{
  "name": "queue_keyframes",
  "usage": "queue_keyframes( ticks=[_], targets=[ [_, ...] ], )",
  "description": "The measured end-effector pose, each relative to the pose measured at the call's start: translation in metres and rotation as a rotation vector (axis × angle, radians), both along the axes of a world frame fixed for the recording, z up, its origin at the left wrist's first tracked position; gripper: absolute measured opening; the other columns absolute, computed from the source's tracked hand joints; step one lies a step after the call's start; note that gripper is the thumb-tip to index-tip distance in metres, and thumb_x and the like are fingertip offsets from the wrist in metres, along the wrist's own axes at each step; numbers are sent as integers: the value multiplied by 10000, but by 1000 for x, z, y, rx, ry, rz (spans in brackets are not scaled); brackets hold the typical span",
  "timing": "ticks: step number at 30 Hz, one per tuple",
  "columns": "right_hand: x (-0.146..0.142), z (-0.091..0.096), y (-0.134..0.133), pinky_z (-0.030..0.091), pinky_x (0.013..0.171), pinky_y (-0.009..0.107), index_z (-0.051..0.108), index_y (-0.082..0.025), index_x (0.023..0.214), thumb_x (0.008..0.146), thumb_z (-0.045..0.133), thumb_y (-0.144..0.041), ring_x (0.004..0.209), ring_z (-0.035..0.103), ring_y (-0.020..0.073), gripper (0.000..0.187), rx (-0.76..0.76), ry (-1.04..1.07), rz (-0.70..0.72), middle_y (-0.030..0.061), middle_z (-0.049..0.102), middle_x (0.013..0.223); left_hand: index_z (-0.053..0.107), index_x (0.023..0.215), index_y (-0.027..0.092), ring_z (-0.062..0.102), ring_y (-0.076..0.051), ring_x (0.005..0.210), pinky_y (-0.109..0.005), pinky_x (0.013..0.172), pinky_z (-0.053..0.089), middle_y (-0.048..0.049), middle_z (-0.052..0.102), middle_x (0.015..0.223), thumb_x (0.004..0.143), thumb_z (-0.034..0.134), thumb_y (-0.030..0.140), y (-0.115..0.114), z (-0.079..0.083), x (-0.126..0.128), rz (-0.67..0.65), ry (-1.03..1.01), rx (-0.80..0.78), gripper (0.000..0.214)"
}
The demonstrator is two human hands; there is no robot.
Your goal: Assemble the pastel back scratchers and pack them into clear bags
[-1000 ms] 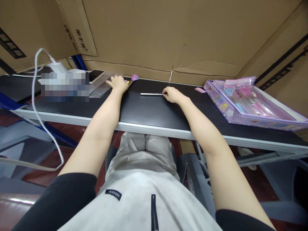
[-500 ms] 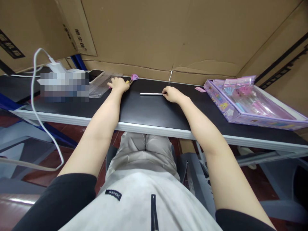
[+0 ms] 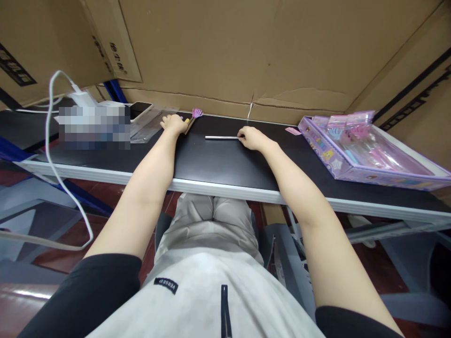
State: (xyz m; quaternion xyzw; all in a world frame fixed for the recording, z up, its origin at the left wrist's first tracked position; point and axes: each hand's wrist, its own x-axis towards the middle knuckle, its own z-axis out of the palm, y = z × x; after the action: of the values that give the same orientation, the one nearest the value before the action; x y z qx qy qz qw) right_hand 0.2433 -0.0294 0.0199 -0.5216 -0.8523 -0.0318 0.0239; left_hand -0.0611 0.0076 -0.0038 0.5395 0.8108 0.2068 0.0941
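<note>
My right hand [image 3: 251, 138] is closed, fingertips pinching the right end of a thin silver rod [image 3: 221, 137]. The rod lies level, pointing left, at or just above the black tabletop [image 3: 225, 162]. My left hand [image 3: 174, 124] reaches over small things at the back of the table, its fingers apart and bent downward. Beside its thumb shows a yellow piece [image 3: 186, 121]. A brownish stick with a pink-purple claw-shaped head [image 3: 197, 113] slants away right of that hand. What lies under the left palm is hidden.
At the right stands a purple display box [image 3: 382, 176] with bagged pink and blue pieces. A pink card [image 3: 293, 131] lies left of it. Leftward are a clear plastic bag [image 3: 144, 131], a phone [image 3: 141, 111] and a charger with a white cable [image 3: 66, 183]. Cardboard walls close off the back.
My left hand has shifted slightly and its fingers have drawn in a little; a pink bit at its left edge no longer shows. My right hand and the rod stay put.
</note>
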Motion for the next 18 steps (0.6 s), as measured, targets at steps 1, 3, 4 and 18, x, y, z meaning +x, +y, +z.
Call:
queue_keyframes(
  ticks=[1,3,4,18],
  targets=[
    [0,0,0,560,1173,379,804,-80,1398,1095,529,-111,1399,728,337,410,-2,0,2,206,762,1478,640,1504,40,407,-416,1642,-607,1280,317,-209,536,1764,948,619,634,3,-2,-2,-4,-10,1,814],
    [0,0,0,561,1174,388,801,-66,1399,1094,527,-108,1399,727,347,412,-4,1,7,216,760,1478,619,1543,29,402,-424,1646,-607,1288,306,-217,539,1763,929,637,616,5,-1,-2,-8,-21,-10,849],
    [0,-1,1,562,1174,393,802,-62,1397,1093,526,-106,1396,728,350,413,-3,2,9,220,760,1477,600,1577,21,402,-418,1652,-588,1304,306,-227,534,1765,935,650,568,4,0,-1,-4,-19,-22,845],
    [0,1,-1,562,1170,392,802,-70,1398,1088,524,-106,1390,729,341,418,-6,-2,4,217,759,1482,504,1720,124,357,-478,1722,-761,1392,106,-304,490,1777,1043,536,453,-8,7,5,168,-111,57,754]
  ],
)
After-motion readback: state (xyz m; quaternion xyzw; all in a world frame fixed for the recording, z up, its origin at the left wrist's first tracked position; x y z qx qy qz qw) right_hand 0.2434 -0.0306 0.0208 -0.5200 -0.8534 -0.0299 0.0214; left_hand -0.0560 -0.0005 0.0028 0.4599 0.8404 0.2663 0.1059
